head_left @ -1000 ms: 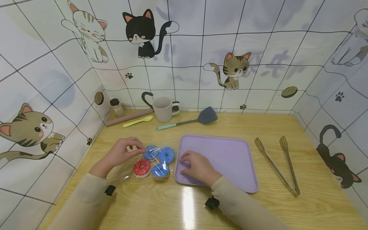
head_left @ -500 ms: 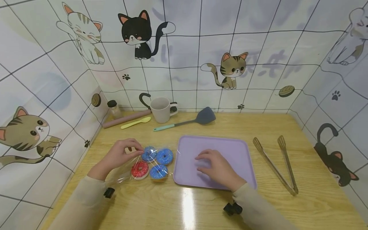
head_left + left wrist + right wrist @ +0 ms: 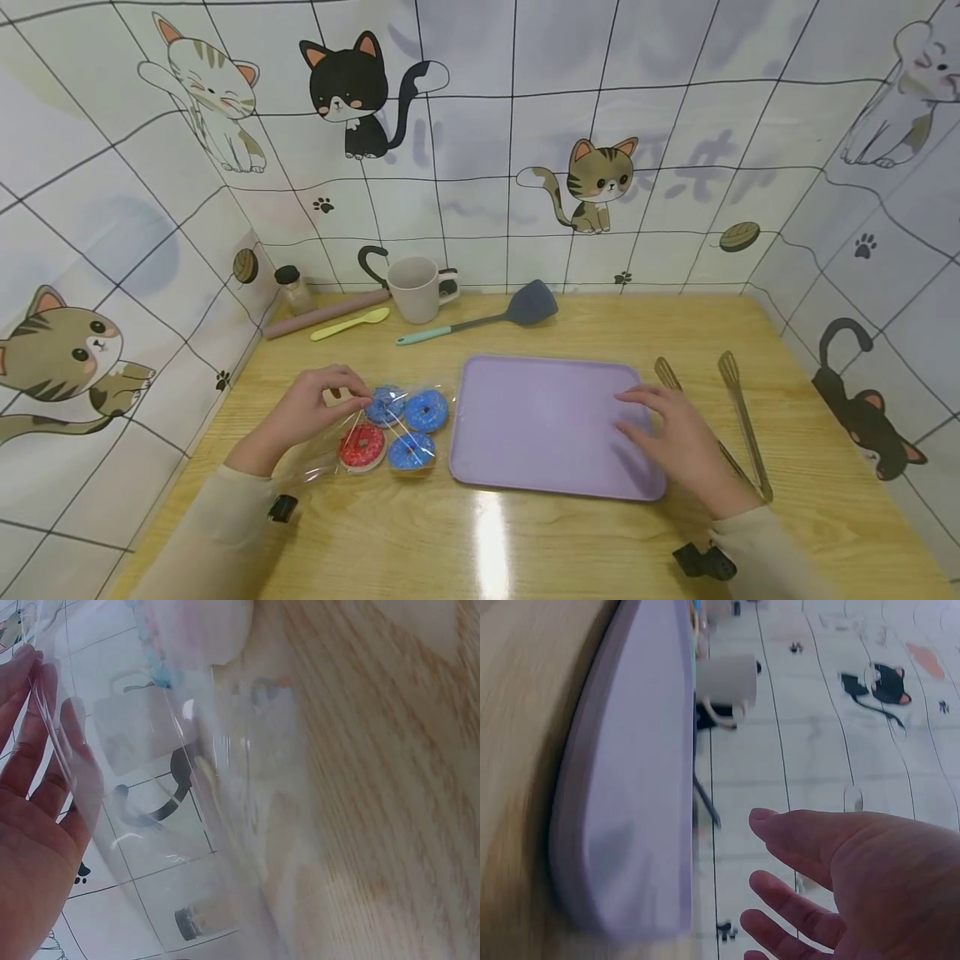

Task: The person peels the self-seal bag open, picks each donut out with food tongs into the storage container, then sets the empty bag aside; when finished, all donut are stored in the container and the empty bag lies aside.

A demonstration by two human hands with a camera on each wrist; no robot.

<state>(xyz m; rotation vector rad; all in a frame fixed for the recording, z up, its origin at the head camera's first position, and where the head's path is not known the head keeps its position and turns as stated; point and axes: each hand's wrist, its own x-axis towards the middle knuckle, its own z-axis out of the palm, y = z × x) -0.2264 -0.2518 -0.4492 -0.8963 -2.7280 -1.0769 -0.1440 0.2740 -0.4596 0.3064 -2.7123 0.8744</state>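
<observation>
My left hand (image 3: 311,408) pinches the edge of a clear plastic bag (image 3: 247,772) between thumb and fingertips. Inside the bag lie several toy donuts: a red donut (image 3: 363,447) nearest me and blue donuts (image 3: 426,410) beside and behind it. A lilac tray (image 3: 540,425) lies flat to the right of the bag. Over the tray's right edge hovers my right hand (image 3: 678,442), fingers apart and holding nothing. In the right wrist view its thumb and fingers (image 3: 787,900) are spread above the tray's level. Steel tongs (image 3: 742,417) lie partly hidden behind that hand.
Along the back wall stand a grey mug (image 3: 414,288) and a black-capped jar (image 3: 294,289). A brown rolling pin (image 3: 326,314), a yellow spoon (image 3: 350,324) and a spatula (image 3: 487,317) lie in front of the wall. Cat-patterned walls border the table on three sides.
My right hand has moved right across the tray, from its left edge to its right edge. The left hand stays at the bag with the same pinch. The view has shifted slightly.
</observation>
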